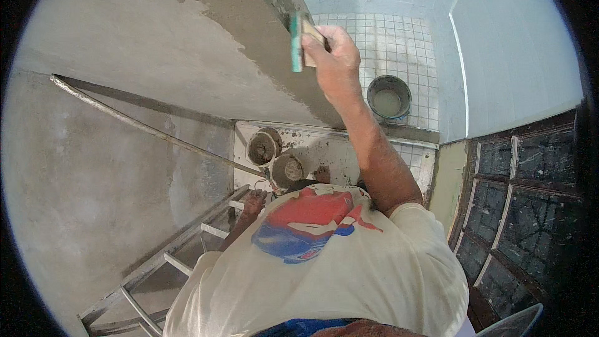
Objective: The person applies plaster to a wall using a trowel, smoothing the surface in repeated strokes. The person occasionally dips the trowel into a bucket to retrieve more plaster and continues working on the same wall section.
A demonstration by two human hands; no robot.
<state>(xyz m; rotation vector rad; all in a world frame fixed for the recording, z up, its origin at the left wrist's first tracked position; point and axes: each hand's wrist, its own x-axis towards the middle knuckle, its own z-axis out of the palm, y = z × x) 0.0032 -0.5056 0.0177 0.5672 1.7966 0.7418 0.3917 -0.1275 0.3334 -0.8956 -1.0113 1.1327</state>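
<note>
Raised ahead of me, my right hand (337, 62) grips a plastering float (296, 43) with a green face and a beige handle. The float is at the edge of the wall, by a band of darker, damp-looking plaster (249, 25); whether it touches the surface I cannot tell. Down on the left, my left hand (254, 200) is beside the ladder (178, 263) and close to two buckets. It is small and shadowed, so its grip cannot be made out.
Two mortar-stained buckets, one (264, 146) behind the other (287, 171), stand on the floor. A dark bucket (389, 97) of greyish liquid sits on white tiles (412, 56). A long straightedge (156, 132) leans along the left wall. A dark-framed window (518, 200) is at right.
</note>
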